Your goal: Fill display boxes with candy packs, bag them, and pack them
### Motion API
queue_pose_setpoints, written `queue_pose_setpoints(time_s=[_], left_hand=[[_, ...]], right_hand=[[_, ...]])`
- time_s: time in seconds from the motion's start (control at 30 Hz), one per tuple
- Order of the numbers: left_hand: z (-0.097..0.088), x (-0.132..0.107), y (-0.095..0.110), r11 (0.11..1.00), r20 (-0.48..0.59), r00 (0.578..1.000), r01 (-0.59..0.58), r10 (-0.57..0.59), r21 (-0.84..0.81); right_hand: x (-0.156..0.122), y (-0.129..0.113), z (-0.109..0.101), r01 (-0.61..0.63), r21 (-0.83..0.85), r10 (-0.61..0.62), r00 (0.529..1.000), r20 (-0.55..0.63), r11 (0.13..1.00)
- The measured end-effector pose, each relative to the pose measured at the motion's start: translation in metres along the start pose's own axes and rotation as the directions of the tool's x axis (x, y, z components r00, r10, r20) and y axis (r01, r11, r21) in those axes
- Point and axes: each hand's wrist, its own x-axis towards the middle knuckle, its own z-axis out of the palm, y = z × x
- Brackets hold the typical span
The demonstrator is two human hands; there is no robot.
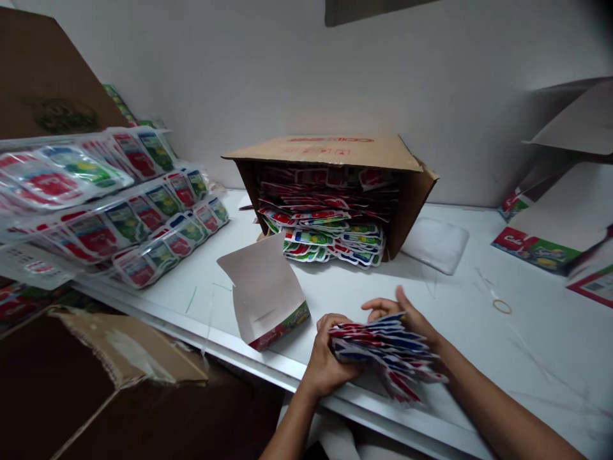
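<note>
Both of my hands hold one fanned stack of flat printed sachets (383, 351) just above the front edge of the white table (479, 306). My left hand (328, 358) grips the stack's left end with curled fingers. My right hand (407, 316) steadies its far side, fingers partly spread over the top. An open small white carton (265, 291) with a red and green printed side lies just left of my hands, its flap standing up.
A brown cardboard box (335, 153) lies on its side at the back, full of stacked sachets (330, 223). Long strips of sachets (110, 204) hang over the table at left. Flattened printed cartons (541, 249) lie at right, near a rubber band (502, 306). Brown cardboard (119, 358) sits below left.
</note>
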Motion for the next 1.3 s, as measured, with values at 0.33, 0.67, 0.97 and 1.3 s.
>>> queue_pose_setpoints(time_s=[0.33, 0.67, 0.97, 1.3], left_hand=[[0.005, 0.000, 0.006, 0.983, 0.080, 0.988, 0.139, -0.130, -0.120], [0.004, 0.006, 0.006, 0.976, 0.179, 0.983, 0.074, -0.037, -0.206], [0.000, 0.009, 0.004, 0.939, 0.198, 0.978, 0.124, -0.062, -0.320], [-0.007, 0.012, -0.002, 0.931, 0.198, 0.973, 0.179, -0.119, -0.318]], right_hand=[[-0.092, 0.034, 0.015, 0.170, -0.622, -0.299, 0.948, -0.108, 0.764], [-0.060, 0.026, 0.007, 0.301, -0.613, -0.431, 0.899, -0.072, 0.730], [-0.042, 0.024, 0.001, 0.263, -0.559, -0.342, 0.939, -0.039, 0.787], [-0.043, 0.005, -0.008, 0.250, -0.731, -0.256, 0.961, 0.106, 0.634]])
